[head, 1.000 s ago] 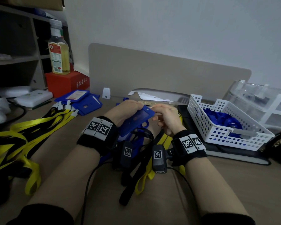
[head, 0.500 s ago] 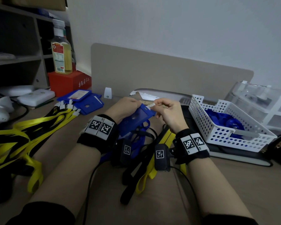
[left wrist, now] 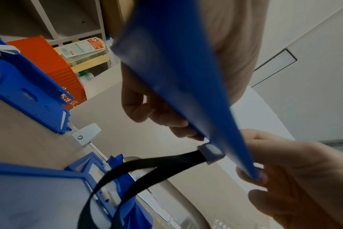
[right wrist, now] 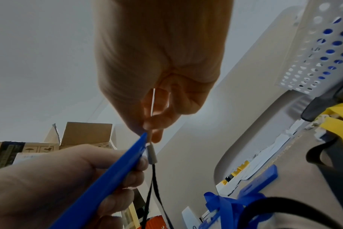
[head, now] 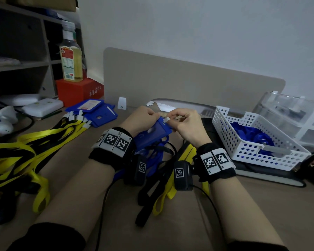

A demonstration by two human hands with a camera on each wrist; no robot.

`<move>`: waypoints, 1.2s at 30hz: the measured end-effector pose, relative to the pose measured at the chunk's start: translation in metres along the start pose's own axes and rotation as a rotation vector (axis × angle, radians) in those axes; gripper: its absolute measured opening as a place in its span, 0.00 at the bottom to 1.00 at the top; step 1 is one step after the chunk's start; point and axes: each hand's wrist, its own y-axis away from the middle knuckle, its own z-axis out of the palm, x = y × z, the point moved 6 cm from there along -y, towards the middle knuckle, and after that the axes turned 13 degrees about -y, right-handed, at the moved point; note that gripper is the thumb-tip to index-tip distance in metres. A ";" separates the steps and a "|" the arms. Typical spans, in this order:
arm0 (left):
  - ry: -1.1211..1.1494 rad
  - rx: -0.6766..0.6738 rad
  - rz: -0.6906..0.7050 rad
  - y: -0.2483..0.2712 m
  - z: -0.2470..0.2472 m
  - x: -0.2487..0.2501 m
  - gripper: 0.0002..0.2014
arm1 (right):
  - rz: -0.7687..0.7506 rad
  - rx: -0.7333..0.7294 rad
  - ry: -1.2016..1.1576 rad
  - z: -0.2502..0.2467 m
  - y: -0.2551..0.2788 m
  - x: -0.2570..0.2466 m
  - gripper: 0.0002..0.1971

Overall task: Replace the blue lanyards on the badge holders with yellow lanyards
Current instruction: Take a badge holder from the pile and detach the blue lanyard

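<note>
Hands meet above the desk: the left hand (head: 143, 118) grips a blue badge holder (head: 152, 134) by its top edge, while the right hand (head: 185, 124) pinches the white clip strap (head: 166, 119) of a yellow-and-black lanyard (head: 170, 178). Steadying the holder should help the strap thread its slot.

head: above, looking down | wrists: close, looking upward | shared: badge holder (head: 153, 132)

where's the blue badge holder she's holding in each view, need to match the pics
Head: badge holder at centre, held between both hands.
Left wrist: seen edge-on, a blue wedge running from top centre down to the right.
Right wrist: a blue edge rising from bottom left to centre.
Shared landmark: the red box, behind left; barely visible in right wrist.
</note>
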 end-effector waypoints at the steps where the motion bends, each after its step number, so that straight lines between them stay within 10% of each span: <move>1: -0.021 0.017 0.009 0.000 -0.002 0.000 0.20 | 0.002 -0.002 0.016 0.000 0.000 0.000 0.02; 36: 0.048 0.049 0.110 0.006 -0.013 0.015 0.18 | 0.016 -0.014 0.102 0.015 0.001 -0.009 0.17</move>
